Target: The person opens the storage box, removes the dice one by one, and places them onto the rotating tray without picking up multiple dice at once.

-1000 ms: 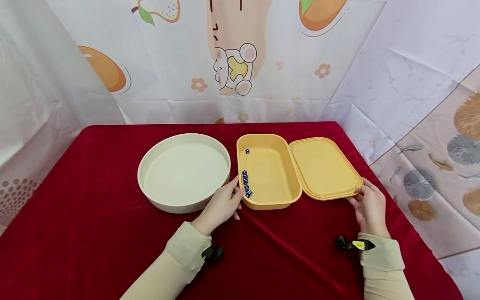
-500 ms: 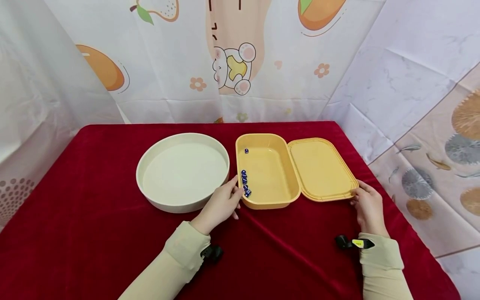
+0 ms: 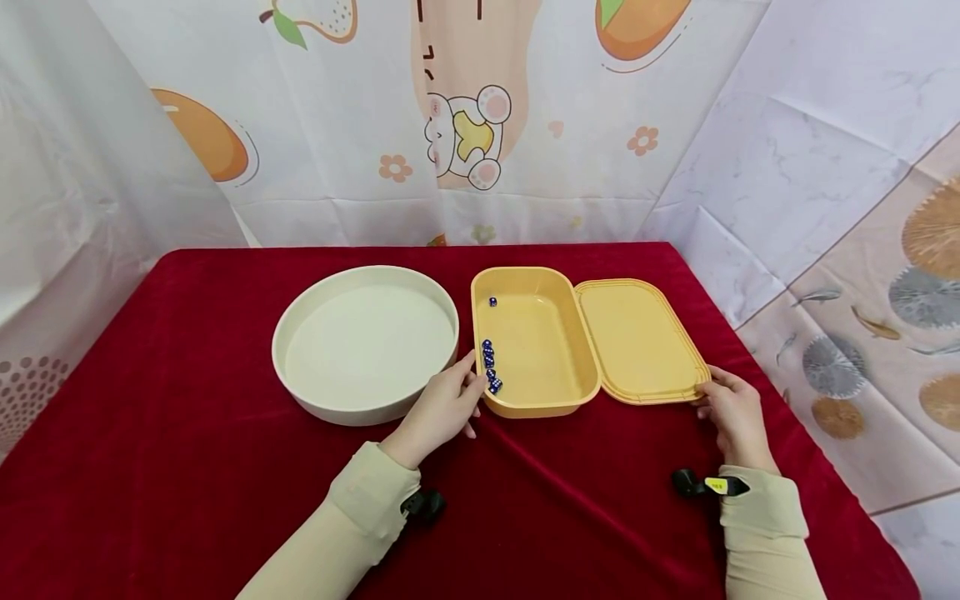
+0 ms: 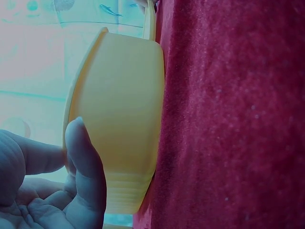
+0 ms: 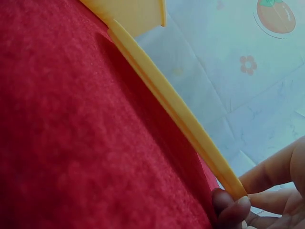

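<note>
At the near left corner of a yellow rectangular box [image 3: 543, 358], my left hand [image 3: 442, 408] pinches the rim between thumb and fingers; the left wrist view shows the thumb [image 4: 86, 162] against the outer wall. Inside the box, several dark blue dice [image 3: 489, 360] line the left side, and one die [image 3: 492, 302] lies farther back. To the right of the box is its flat yellow lid [image 3: 637, 337], left edge against the box. My right hand [image 3: 735, 417] grips the lid's near right corner. In the right wrist view, shadowed cloth shows under the lid [image 5: 171, 107].
Left of the box stands a round cream tray [image 3: 367, 346] with a low wall, close to my left hand. Red cloth [image 3: 187, 433] covers the table. A patterned curtain [image 3: 337, 125] hangs behind, and another sheet [image 3: 847, 333] runs along the right side.
My right hand has shifted slightly left with the lid, whose right edge has come in toward the box. The left hand, box and dice have stayed in place.
</note>
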### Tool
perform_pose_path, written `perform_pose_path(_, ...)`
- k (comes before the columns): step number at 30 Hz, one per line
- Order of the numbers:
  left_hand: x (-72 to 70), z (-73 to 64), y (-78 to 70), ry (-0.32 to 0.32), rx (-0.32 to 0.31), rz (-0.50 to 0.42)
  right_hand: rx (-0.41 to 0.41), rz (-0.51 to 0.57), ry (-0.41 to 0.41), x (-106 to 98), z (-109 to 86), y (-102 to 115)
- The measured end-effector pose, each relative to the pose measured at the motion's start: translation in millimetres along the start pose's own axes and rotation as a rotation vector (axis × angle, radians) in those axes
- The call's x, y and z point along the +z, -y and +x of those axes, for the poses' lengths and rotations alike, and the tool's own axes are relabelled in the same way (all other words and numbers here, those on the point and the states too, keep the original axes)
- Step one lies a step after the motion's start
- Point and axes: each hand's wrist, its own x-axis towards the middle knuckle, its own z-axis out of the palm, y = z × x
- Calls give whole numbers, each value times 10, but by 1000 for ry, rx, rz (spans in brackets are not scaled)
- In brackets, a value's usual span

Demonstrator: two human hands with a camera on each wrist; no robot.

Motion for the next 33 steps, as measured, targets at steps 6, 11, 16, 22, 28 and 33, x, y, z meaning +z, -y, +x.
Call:
perform_pose_path(6, 4, 1, -2, 3, -4, -6, -26, -120, 26, -12, 6, -37)
perform_pose_path(11, 6, 2, 6, 0, 2, -7, -34, -144, 33, -16, 9, -54)
perform_pose_path(16, 9, 4, 18, 1, 9, -13, -52, -130, 27, -13, 2, -62)
perform_pose_path(22, 12, 6, 26, 2, 6, -5, -52, -151, 5, 2, -1, -78)
perform_pose_path(28, 10, 6, 19, 2, 10, -2, -61, -161, -1, 6, 11, -83)
perform_pose_path(33, 6, 10, 18, -1, 20, 3, -61, -142, 2, 7, 4, -70)
